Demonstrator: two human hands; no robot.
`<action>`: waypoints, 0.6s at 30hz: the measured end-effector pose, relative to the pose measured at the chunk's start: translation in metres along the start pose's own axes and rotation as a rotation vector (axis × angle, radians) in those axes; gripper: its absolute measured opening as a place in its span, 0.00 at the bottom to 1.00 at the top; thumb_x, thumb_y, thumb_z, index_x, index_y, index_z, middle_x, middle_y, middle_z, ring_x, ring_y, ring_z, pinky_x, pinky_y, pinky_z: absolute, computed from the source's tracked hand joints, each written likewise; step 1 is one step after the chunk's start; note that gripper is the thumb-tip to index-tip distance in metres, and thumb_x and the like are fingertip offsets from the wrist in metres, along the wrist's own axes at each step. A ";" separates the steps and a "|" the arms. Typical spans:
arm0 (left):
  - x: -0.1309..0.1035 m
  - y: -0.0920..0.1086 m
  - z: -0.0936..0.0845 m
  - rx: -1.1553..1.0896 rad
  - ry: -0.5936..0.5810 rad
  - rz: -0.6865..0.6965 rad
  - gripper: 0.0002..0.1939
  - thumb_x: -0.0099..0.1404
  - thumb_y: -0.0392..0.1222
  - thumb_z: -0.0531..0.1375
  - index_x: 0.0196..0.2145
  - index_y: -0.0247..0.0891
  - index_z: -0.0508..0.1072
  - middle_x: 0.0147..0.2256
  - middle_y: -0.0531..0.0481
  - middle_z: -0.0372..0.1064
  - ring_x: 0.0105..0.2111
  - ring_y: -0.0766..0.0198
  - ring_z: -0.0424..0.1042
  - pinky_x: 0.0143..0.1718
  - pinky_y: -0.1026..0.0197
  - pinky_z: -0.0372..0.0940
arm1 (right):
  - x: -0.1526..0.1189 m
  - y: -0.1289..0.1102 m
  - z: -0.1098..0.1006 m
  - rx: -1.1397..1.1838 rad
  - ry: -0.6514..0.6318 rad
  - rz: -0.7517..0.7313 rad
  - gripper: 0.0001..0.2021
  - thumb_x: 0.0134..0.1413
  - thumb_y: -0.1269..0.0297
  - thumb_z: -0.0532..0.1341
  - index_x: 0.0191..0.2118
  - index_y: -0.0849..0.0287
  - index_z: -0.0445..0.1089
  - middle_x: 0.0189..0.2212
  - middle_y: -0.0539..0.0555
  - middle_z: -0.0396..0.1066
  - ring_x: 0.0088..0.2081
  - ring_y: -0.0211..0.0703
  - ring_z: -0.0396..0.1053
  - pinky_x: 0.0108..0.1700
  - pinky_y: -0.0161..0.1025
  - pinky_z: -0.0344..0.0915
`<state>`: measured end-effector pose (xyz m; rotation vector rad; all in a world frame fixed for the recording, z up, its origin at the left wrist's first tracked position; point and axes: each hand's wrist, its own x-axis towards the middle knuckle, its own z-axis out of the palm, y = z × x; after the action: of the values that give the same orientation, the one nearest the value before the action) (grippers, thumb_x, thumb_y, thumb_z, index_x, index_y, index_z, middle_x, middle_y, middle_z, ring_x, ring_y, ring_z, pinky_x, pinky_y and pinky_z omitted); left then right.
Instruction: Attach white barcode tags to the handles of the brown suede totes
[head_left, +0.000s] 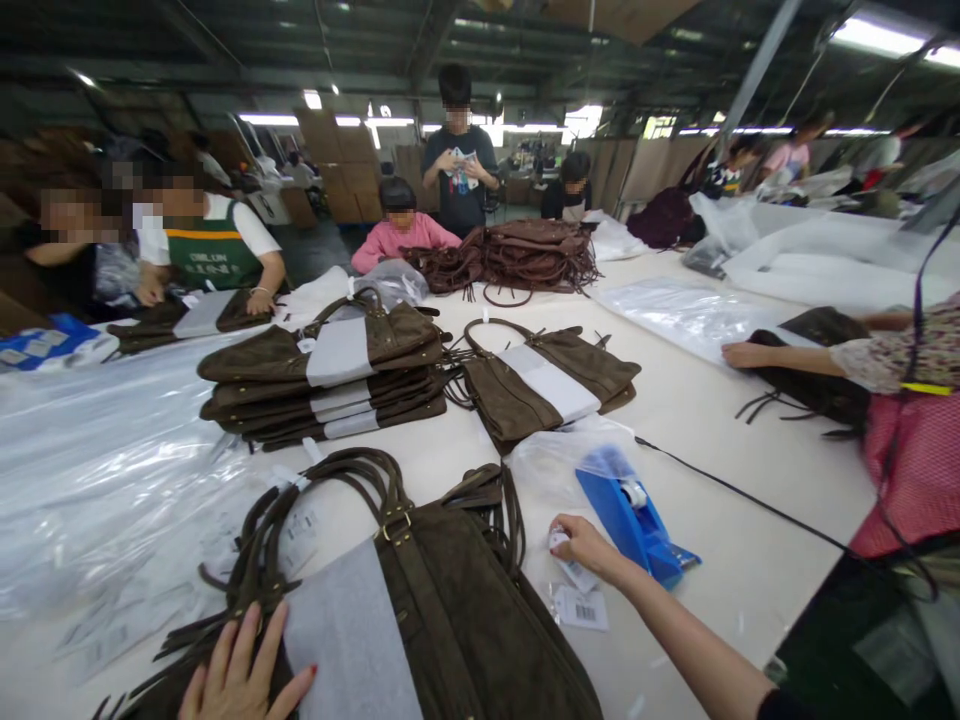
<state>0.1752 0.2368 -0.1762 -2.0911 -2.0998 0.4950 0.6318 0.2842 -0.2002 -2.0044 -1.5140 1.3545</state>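
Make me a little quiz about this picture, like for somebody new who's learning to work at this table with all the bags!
1. True or false: the person's left hand rests on the nearest bag.

2. Pick one. The tape dispenser beside the person's right hand is:
A) red
B) blue
C) yellow

3. Which is farther from the person: the stack of brown bags or the pile of dark red bags?

Key: 1. True. 2. B. 3. The pile of dark red bags.
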 end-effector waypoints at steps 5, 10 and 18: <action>0.011 -0.013 -0.001 -0.128 -0.128 -0.004 0.34 0.53 0.55 0.50 0.56 0.43 0.51 0.61 0.49 0.40 0.60 0.53 0.37 0.56 0.46 0.44 | -0.035 -0.036 -0.014 0.316 -0.156 -0.073 0.13 0.39 0.68 0.55 0.36 0.59 0.62 0.22 0.45 0.63 0.21 0.32 0.60 0.22 0.29 0.53; 0.012 0.007 -0.061 -0.607 0.072 -0.015 0.30 0.52 0.53 0.51 0.50 0.35 0.64 0.55 0.42 0.55 0.58 0.50 0.47 0.56 0.46 0.47 | -0.071 -0.094 0.008 0.697 -0.359 -0.121 0.10 0.38 0.63 0.61 0.29 0.62 0.65 0.19 0.45 0.62 0.19 0.30 0.57 0.21 0.28 0.49; -0.027 0.089 -0.120 -1.661 -0.343 0.115 0.23 0.45 0.36 0.61 0.43 0.38 0.68 0.35 0.48 0.69 0.36 0.62 0.68 0.35 0.63 0.62 | -0.086 -0.154 0.093 0.596 -0.422 -0.193 0.10 0.38 0.61 0.63 0.26 0.62 0.67 0.17 0.45 0.61 0.19 0.29 0.55 0.22 0.29 0.48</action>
<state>0.2986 0.2247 -0.0892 -2.7847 -2.9825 -1.5810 0.4643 0.2453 -0.0984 -1.2337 -1.2020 1.9367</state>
